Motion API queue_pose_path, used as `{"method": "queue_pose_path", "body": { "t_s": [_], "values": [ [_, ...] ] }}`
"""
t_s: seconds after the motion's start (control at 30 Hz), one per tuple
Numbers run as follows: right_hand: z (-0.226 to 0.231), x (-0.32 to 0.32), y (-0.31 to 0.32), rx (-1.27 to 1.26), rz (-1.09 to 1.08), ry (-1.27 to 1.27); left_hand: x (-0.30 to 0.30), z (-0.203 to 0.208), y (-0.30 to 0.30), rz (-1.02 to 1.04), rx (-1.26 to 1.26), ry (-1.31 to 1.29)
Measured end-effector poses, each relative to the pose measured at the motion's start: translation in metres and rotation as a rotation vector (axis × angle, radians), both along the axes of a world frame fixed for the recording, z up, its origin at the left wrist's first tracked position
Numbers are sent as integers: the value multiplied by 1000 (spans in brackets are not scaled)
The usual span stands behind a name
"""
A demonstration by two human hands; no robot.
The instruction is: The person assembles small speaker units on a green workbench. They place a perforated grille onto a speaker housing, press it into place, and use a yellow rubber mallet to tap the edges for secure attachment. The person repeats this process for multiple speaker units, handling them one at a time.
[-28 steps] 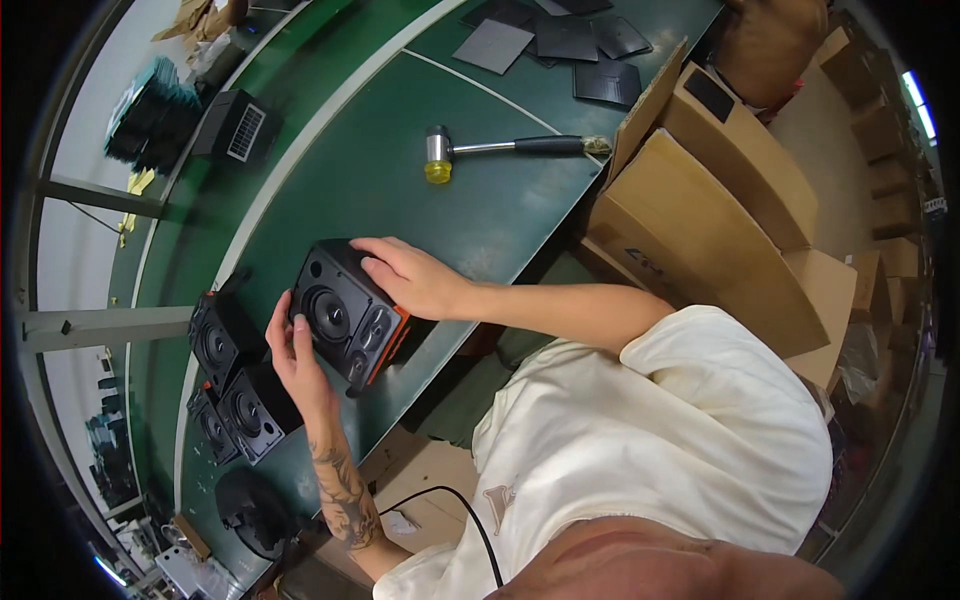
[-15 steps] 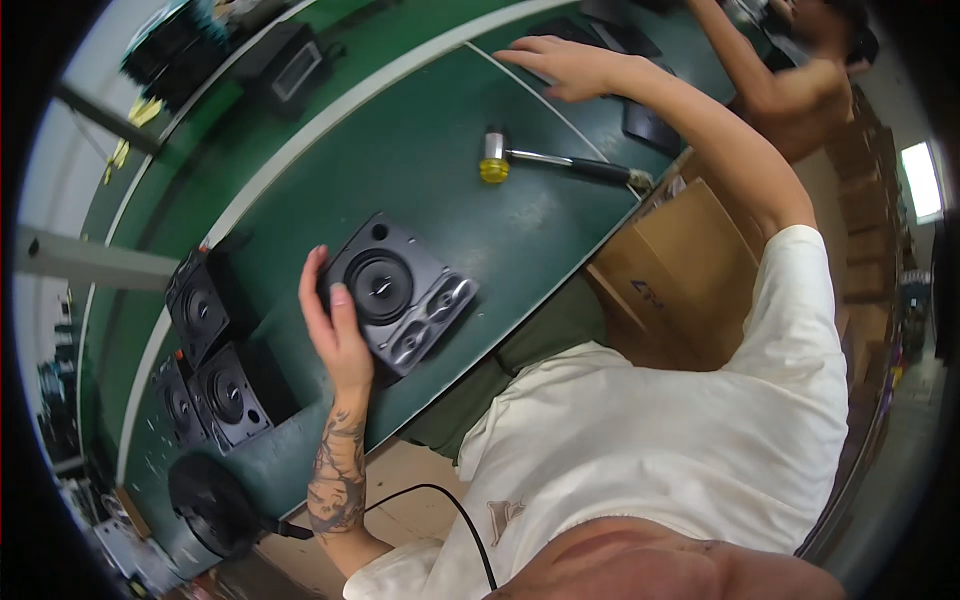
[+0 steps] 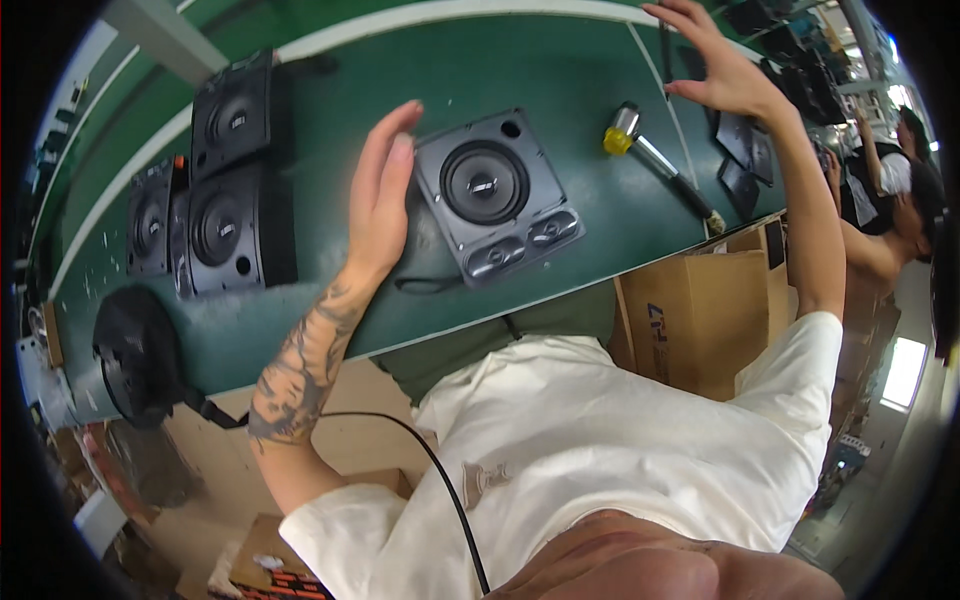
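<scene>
A square black speaker [image 3: 485, 185] with one large round cone and two small oval parts along its near edge lies face up on the green table [image 3: 350, 290]. My left hand [image 3: 380, 205] is at its left side, fingers stretched; whether they touch the casing is hard to make out. At the far right my right hand [image 3: 730, 75] is raised with thumb and fingers spread. A thin dark edge shows between them; I cannot tell if they touch it. Between speaker and right hand lies a mallet [image 3: 655, 160] with a yellow face and dark grip.
Several more speakers [image 3: 225, 230] stand at the left. Near them is a black mesh-like object [image 3: 135, 350] at the table's front. Dark flat panels [image 3: 740, 160] lie at the right. Below the table edge is a cardboard box [image 3: 700, 315]. Another person [image 3: 880, 225] is at the far right.
The view has turned and shifted, so everything appears turned. My left hand, before against the speaker's side with fingers at its edge, is now straighter beside it. My right hand stays raised.
</scene>
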State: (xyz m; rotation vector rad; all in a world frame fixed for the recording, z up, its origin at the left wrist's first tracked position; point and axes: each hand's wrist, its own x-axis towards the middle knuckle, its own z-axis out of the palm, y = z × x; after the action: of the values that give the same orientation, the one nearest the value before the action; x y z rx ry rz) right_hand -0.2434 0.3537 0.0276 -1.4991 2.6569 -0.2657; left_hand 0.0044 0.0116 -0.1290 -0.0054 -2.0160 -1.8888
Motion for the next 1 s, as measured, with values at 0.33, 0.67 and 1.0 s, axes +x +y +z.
{"method": "queue_pose_path", "body": {
  "t_s": [0.33,0.67,1.0],
  "values": [
    [-85,121,-105,-704,349,-767,11,3,10,-73,217,-75],
    [-102,117,-97,-669,291,-624,16,10,7,-94,43,-58],
    [-92,113,-92,-479,369,-515,16,0,2,-101,-69,-22]
  ]
}}
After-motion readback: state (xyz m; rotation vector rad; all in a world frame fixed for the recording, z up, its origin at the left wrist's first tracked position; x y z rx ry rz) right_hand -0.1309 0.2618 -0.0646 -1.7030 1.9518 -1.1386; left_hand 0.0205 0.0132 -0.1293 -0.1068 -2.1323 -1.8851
